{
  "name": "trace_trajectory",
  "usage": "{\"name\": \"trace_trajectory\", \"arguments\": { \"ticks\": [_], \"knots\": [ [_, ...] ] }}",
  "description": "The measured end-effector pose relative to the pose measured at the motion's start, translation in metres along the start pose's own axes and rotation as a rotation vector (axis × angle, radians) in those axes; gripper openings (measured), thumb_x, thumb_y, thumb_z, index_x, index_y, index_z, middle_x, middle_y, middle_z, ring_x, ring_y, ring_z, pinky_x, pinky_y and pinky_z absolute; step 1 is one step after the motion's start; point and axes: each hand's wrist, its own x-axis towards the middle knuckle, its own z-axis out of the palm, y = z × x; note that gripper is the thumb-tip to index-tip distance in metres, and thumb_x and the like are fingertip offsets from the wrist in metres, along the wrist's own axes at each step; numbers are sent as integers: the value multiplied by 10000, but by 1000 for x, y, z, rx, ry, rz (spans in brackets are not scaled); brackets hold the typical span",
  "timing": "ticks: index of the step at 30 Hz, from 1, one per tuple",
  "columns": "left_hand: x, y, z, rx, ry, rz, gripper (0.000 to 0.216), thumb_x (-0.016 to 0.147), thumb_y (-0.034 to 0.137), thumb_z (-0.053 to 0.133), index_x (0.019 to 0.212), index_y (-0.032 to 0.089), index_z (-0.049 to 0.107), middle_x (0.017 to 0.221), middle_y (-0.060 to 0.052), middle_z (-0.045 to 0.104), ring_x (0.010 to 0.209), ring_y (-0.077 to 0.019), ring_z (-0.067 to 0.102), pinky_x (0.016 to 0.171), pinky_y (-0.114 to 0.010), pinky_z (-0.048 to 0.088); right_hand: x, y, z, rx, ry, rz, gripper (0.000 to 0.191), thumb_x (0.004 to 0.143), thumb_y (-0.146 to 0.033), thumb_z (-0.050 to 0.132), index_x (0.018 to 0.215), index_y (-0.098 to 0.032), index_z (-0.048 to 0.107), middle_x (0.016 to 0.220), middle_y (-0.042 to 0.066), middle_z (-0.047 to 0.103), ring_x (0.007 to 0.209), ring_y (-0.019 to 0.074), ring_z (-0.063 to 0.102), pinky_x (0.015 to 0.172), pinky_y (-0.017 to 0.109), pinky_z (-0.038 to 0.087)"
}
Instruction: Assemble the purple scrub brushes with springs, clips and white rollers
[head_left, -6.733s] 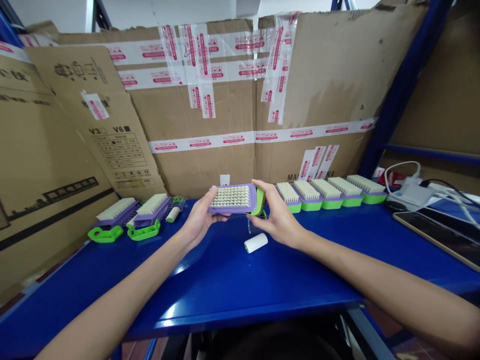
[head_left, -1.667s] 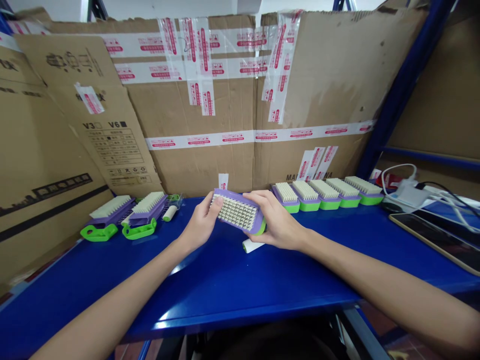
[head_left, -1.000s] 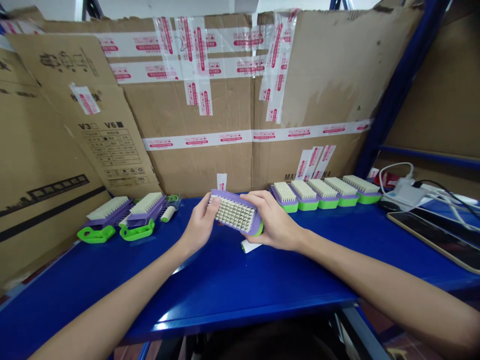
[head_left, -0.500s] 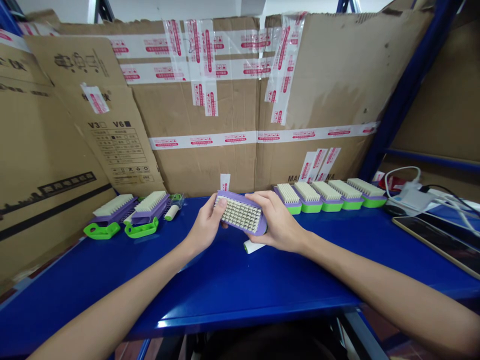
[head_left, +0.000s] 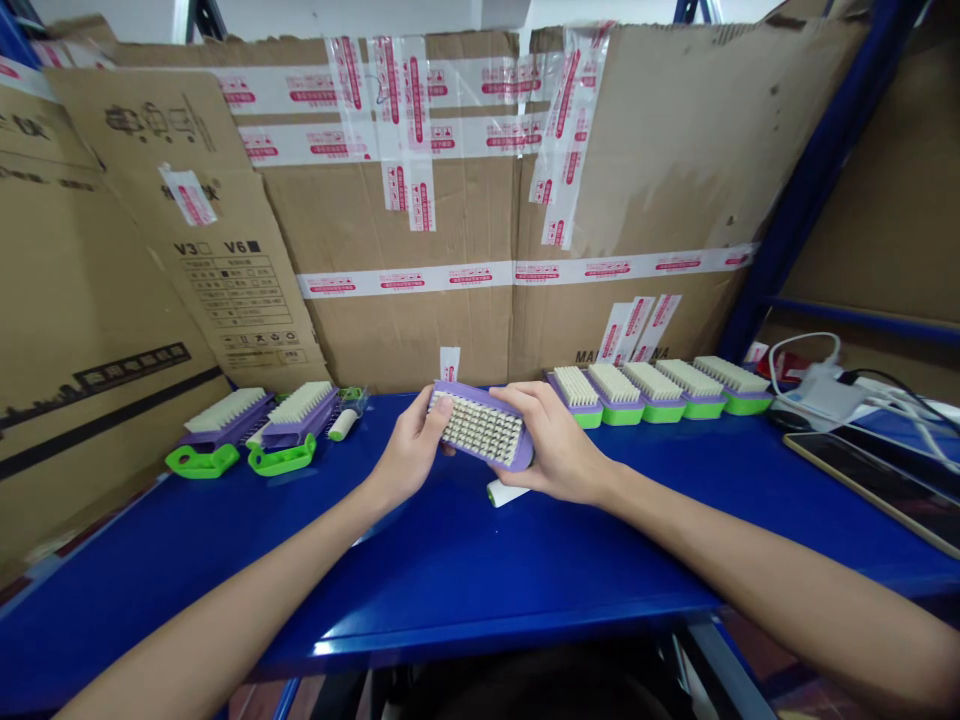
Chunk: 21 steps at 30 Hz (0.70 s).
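Note:
Both my hands hold one purple brush (head_left: pixel 480 428) with cream bristles, tilted toward me above the blue table (head_left: pixel 450 560). My left hand (head_left: pixel 409 450) grips its left end, fingers curled round the edge. My right hand (head_left: pixel 559 445) wraps its right end from behind, covering that end. A small white roller (head_left: pixel 504 492) lies on the table just under my right hand, partly hidden by it.
A row of several purple-and-green brushes (head_left: pixel 660 388) lines the back right. Two purple brushes with green handles (head_left: pixel 255 430) and a small roller (head_left: pixel 345 424) lie at back left. Taped cardboard (head_left: pixel 465 200) walls the back. A tablet (head_left: pixel 877 478), cables and a charger (head_left: pixel 821 395) sit at right.
The brush was flat with a green handle showing at its right end; now it tilts toward me and my right hand covers that end. Over the last second almost nothing has moved.

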Motion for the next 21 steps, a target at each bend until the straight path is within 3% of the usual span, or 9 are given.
{"name": "trace_trajectory", "arguments": {
  "ticks": [21],
  "knots": [
    [0, 0, 0, 6, -2, 14, 492, 1029, 675, 558, 1066, 187, 615, 844, -9, 605, 641, -121, 552, 546, -226, 541, -1, -1, -1, -10, 1, 0, 911, 878, -312, 807, 1626, -277, 287, 1400, 168, 536, 1270, 369, 578, 1026, 578, 571]
  ]
}}
